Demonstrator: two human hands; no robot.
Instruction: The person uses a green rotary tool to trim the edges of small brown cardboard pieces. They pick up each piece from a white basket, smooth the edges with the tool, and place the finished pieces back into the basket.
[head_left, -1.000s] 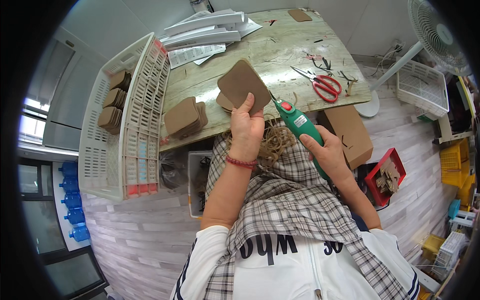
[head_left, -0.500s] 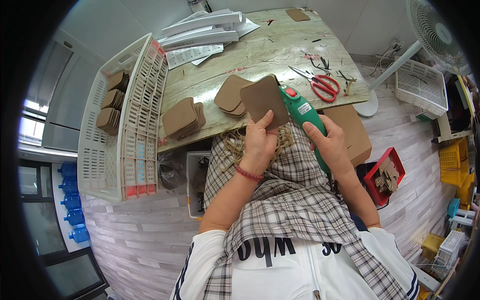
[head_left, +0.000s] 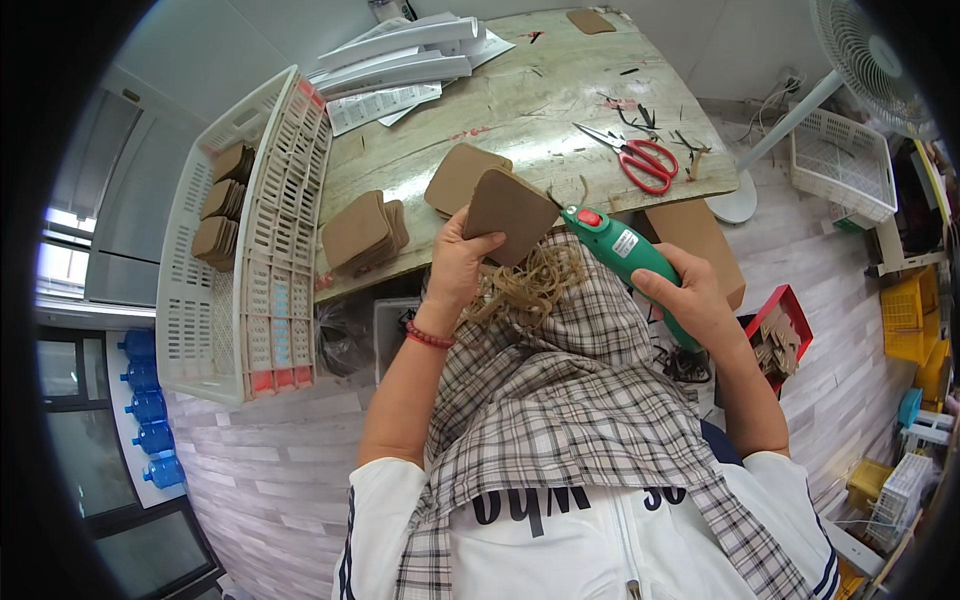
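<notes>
My left hand [head_left: 460, 262] grips a flat brown pad with rounded corners [head_left: 510, 215], tilted up above my lap. In my right hand [head_left: 692, 290] is a green handheld electric cutter [head_left: 622, 250] with a red button; its tip is close to the pad's right edge. A thin brown strip [head_left: 584, 188] curls up by that tip. Tangled brown trimmings [head_left: 535, 285] lie on my checked apron below the pad. Behind the held pad, more brown pads [head_left: 455, 178] rest on the table, with a fanned stack of pads [head_left: 360, 232] further left.
Red-handled scissors [head_left: 645, 165] and dark scraps [head_left: 640, 122] lie on the table [head_left: 530, 90]. Papers [head_left: 400, 70] are at its back left. A white crate [head_left: 285, 230] with pad stacks stands left. A red box [head_left: 785, 330], a cardboard box [head_left: 700, 250] and a fan [head_left: 875, 70] are right.
My left hand has moved left and down with the pad, drawing it away from the cutter. The cutter has shifted slightly right and down. A curled strip now shows by its tip.
</notes>
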